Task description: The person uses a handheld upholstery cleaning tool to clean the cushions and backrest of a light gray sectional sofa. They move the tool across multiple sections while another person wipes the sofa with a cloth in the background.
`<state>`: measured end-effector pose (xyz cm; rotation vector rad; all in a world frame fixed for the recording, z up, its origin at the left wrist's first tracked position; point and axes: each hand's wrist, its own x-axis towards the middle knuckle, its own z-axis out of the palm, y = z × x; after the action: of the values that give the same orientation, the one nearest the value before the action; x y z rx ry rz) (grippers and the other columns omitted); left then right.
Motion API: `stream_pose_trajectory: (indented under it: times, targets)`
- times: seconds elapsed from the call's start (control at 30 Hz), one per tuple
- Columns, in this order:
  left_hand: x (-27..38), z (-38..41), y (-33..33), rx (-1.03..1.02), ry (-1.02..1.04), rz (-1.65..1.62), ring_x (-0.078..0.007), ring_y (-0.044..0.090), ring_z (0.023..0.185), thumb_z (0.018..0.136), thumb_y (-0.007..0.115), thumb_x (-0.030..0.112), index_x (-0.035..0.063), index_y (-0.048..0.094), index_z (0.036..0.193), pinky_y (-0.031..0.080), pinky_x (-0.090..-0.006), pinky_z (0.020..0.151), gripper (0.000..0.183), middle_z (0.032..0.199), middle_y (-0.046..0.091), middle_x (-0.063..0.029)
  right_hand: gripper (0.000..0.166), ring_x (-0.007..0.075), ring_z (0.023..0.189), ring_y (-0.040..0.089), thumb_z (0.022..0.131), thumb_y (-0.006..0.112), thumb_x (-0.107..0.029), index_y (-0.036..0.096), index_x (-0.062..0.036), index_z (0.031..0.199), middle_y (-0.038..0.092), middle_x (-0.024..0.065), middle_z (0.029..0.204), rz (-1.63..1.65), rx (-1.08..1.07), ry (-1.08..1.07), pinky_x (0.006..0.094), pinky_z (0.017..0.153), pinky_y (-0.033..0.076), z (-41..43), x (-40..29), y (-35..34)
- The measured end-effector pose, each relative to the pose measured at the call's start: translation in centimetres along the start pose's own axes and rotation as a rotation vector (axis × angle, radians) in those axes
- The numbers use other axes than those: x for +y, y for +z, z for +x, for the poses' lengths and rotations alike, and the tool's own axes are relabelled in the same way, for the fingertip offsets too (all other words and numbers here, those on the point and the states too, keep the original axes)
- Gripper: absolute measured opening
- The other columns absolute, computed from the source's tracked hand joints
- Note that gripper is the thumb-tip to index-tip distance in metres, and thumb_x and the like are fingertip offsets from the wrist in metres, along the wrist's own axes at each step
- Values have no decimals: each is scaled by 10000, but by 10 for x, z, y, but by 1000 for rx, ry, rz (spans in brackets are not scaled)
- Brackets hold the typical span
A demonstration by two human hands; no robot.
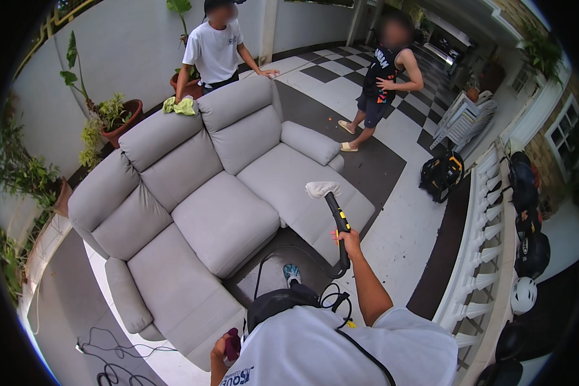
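My right hand [350,243] grips a black and yellow steam-cleaner wand [337,214]. A white cloth cover [323,189] wraps its head, over the seat of a light grey reclining sofa [231,210]; whether it touches the seat I cannot tell. A black hose runs from the wand's lower end toward the floor. Low in the view, my left hand [219,346] holds a dark maroon cloth [232,343] by the sofa's near footrest. Footrests extend at both ends of the sofa, while the middle seat has none raised.
Behind the sofa, a co-worker's hand rests a yellow-green cloth [179,105] on the backrest. Another person [383,77] stands beyond the far armrest. A black bag [441,176], stacked white chairs [465,118] and a white balustrade [485,251] are at right. Cables [118,347] lie lower left.
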<state>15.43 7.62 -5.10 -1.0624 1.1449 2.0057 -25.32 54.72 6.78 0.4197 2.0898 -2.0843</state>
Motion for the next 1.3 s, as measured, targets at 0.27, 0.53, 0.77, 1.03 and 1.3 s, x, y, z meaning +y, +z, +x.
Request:
stream_pose_trajectory:
  times: [0.27,0.53,0.77,1.03,1.3]
  targets:
    - [-15,11,2,40,-1,-64,-291,714,830,964,523,338,35,618,1211,617,-453,733,402,965,721,-141,277,193,783,668,694,563,-45,682,27,933,757,124,919,-329,125,51,314,769,517,-20,99,-41]
    - [-9,25,-17,7,112,-119,-254,717,860,982,517,395,42,630,1201,607,-413,802,431,1010,726,-106,155,192,641,633,789,564,-101,658,22,793,701,112,730,-255,141,256,326,632,484,-81,188,-80]
    - [-7,15,12,84,93,-149,-260,717,905,990,493,444,31,636,1217,588,-406,861,493,1058,730,-128,187,225,605,642,883,564,-126,627,25,792,696,153,739,-200,121,222,345,605,525,-118,231,-122]
    - [-13,15,15,129,68,-240,-278,709,917,991,446,503,35,649,1208,586,-431,871,554,1051,730,-124,120,264,753,711,852,576,-45,635,55,884,748,195,979,-125,143,361,319,643,562,-99,187,-98]
    - [39,-28,30,-172,292,-825,-368,640,1173,994,432,503,76,578,1352,541,-619,950,576,1285,661,-158,165,273,757,709,818,568,-14,616,63,956,743,202,1008,-136,178,462,334,609,570,-64,155,-108]
